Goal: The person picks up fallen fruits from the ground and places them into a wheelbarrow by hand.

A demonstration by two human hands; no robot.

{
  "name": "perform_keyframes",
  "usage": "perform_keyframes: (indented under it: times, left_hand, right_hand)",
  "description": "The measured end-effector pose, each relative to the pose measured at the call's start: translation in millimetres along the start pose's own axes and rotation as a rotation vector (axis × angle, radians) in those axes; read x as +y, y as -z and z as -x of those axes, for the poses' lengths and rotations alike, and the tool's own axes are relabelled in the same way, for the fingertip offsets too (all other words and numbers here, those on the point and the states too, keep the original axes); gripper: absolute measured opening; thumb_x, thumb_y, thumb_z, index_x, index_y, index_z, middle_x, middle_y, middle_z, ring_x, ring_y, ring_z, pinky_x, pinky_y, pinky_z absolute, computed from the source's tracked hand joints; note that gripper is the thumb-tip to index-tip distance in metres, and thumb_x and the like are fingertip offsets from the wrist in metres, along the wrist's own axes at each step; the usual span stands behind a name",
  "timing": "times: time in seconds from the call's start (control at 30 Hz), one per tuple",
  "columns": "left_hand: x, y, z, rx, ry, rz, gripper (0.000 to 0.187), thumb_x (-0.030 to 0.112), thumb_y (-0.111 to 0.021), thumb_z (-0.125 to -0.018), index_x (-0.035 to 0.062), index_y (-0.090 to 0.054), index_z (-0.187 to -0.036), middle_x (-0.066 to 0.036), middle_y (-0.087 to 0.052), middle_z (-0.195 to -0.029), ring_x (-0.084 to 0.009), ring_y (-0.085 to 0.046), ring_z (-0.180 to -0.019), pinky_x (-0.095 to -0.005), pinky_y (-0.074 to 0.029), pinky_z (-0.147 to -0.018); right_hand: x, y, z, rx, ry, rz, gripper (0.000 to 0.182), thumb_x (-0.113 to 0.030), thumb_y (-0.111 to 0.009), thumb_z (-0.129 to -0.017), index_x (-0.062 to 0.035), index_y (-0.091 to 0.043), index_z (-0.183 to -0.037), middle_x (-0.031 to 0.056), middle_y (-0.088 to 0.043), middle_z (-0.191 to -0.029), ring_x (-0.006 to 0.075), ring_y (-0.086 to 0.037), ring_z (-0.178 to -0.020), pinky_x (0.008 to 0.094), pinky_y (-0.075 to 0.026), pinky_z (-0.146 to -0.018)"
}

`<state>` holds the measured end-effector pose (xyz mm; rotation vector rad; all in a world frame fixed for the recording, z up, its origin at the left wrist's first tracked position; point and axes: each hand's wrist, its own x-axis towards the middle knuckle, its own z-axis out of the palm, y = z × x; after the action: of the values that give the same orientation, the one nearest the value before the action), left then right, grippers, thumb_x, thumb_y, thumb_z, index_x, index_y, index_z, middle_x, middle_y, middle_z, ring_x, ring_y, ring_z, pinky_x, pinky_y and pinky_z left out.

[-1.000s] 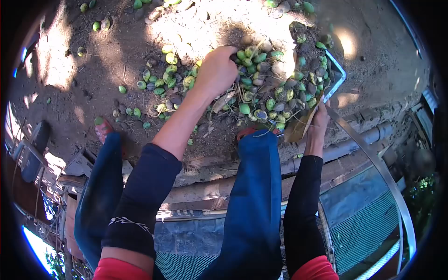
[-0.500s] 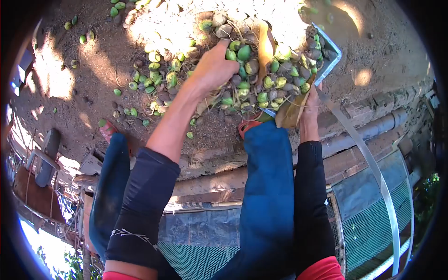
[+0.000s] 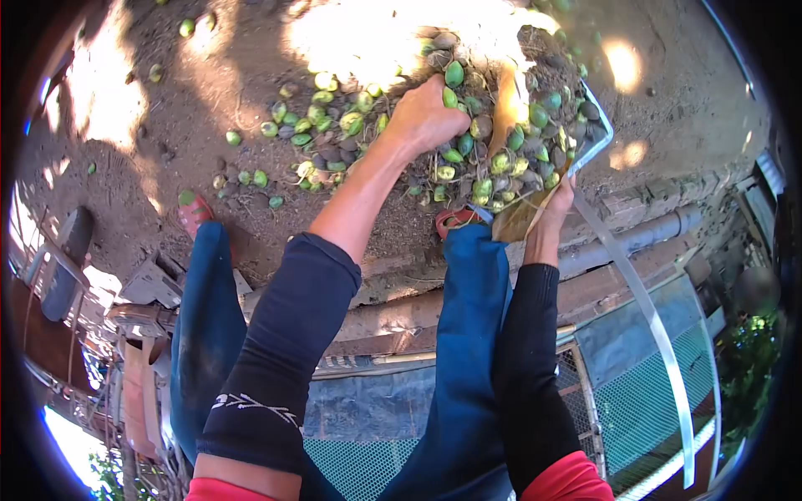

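A heap of green and brown oval nuts (image 3: 499, 163), looking like areca nuts with stringy stalks, fills a pan with a pale blue rim (image 3: 595, 150) and spills out to its left. My left hand (image 3: 426, 121) is curled against the left side of the heap, closed over nuts, its fingertips partly hidden among them. At the pan's near right corner, my right hand (image 3: 555, 204) grips the edge together with a dry brown leaf-like sheet (image 3: 520, 219). A tan strip (image 3: 507, 108) lies upright among the nuts between both hands.
Loose nuts (image 3: 302, 125) lie scattered over the dirt (image 3: 159, 188) to the left. My feet wear reddish shoes (image 3: 194, 215). Behind the near edge run a grey pipe (image 3: 622, 238) and green mesh (image 3: 652, 409). A pale strap (image 3: 647, 313) hangs at right.
My view has turned slightly, shifting the scene. My left hand appears farther right and remains at the nuts, with its fingers more curled. The right hand keeps its hold at the pan's corner.
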<state>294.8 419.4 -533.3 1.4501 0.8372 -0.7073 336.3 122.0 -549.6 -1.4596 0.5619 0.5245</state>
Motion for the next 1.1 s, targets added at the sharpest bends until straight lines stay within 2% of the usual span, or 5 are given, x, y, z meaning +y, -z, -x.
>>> perform_keyframes:
  times: [0.23, 0.43, 0.8, 1.03, 1.1]
  left_hand:
    - [7.7, 91.9, 139.7, 0.109, -0.031, -0.011, 0.058, 0.006, -0.056, -0.067, -0.0172, -0.047, -0.120, -0.033, -0.061, -0.107, -0.0422, -0.061, -0.106, -0.0473, -0.048, -0.096]
    - [8.9, 213.5, 305.0, 0.350, 0.004, 0.245, 0.049, 0.013, -0.059, -0.068, -0.0028, -0.055, -0.114, -0.029, -0.064, -0.102, -0.0426, -0.062, -0.100, -0.0465, -0.050, -0.086]
    - [-50.9, 461.9, 608.4, 0.664, 0.110, 0.404, 0.041, 0.017, -0.055, -0.073, -0.0034, -0.055, -0.109, -0.030, -0.063, -0.105, -0.0452, -0.059, -0.105, -0.0512, -0.046, -0.087]
    - [-158.4, 640.6, 791.4, 0.840, 0.006, 0.700, 0.052, 0.014, -0.052, -0.072, -0.0108, -0.057, -0.118, -0.033, -0.060, -0.114, -0.0408, -0.061, -0.107, -0.0458, -0.049, -0.088]
    - [-197.5, 695.9, 836.7, 0.859, 0.025, 0.806, 0.033, 0.012, -0.056, -0.072, -0.0107, -0.063, -0.094, -0.025, -0.066, -0.096, -0.0306, -0.065, -0.086, -0.0423, -0.048, -0.069]
  right_hand:
    - [-72.4, -114.3, 128.0, -0.052, -0.039, 0.009, 0.036, -0.017, -0.042, -0.100, -0.0056, -0.045, -0.134, 0.0130, -0.058, -0.125, 0.0247, -0.063, -0.105, 0.0374, -0.054, -0.088]
    - [-107.9, -177.1, 222.5, -0.145, 0.103, 0.510, 0.036, -0.028, -0.044, -0.100, -0.0048, -0.049, -0.128, 0.0101, -0.056, -0.119, 0.0235, -0.057, -0.102, 0.0368, -0.047, -0.090]
    - [-156.1, -511.8, 447.3, -0.738, -0.319, 0.175, 0.049, -0.031, -0.038, -0.093, 0.0029, -0.055, -0.124, 0.0184, -0.061, -0.118, 0.0316, -0.062, -0.103, 0.0421, -0.052, -0.092]
    - [-165.1, -755.9, 709.3, -0.786, 0.065, 0.341, 0.037, -0.033, -0.053, -0.099, -0.0035, -0.054, -0.122, 0.0110, -0.062, -0.108, 0.0223, -0.062, -0.091, 0.0375, -0.054, -0.078]
    - [-157.8, -822.7, 761.2, -0.938, 0.185, 0.411, 0.029, -0.028, -0.055, -0.098, -0.0027, -0.055, -0.112, 0.0067, -0.059, -0.097, 0.0180, -0.059, -0.083, 0.0341, -0.052, -0.073]
